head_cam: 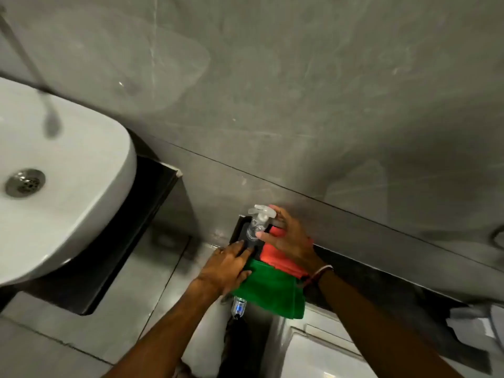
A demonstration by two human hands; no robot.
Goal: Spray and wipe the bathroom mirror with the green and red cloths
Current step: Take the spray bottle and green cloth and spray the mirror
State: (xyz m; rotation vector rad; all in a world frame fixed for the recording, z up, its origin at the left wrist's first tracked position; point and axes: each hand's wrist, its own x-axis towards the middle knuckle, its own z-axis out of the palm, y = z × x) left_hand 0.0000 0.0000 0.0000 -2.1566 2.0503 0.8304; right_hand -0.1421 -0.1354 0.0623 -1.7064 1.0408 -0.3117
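Barely started tbh: our right hand hovers open around the spray bottle, left hand flat at seven o'clock of it, green cloth and red cloth unused, no mirror visible.

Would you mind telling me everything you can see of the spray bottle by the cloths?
The spray bottle looks like clear plastic with a whitish trigger head on top, somewhat blurred. It stands roughly upright on a dark ledge against the grey wall, just left of the red cloth. The right hand reaches around its head and neck, fingers spread, grip not visibly closed. The left hand lies flat near its base; its contents cannot be made out.
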